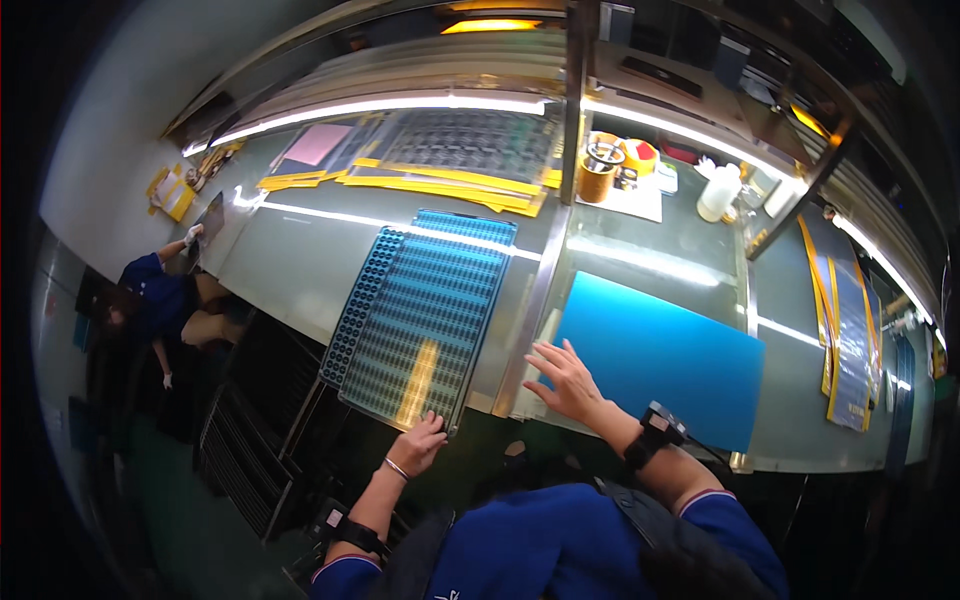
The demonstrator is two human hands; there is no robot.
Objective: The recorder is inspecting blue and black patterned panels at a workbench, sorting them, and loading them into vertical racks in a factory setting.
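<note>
My left hand [418,442] grips the near edge of a blue perforated tray [430,320] that lies on the steel workbench and overhangs its front edge. A second dark gridded tray [360,300] sticks out from under it on the left. My right hand [566,380] rests flat with fingers spread on the near left corner of a plain blue mat [670,360], beside a thin stack of pale sheets [530,395]. Both wrists wear black bands.
Yellow-edged strips and dark gridded sheets [450,160] lie at the back. Tape rolls [600,170] and a white bottle [718,192] stand to the back right. Another person in blue [160,300] works at far left. Black racks [250,430] stand below the bench.
</note>
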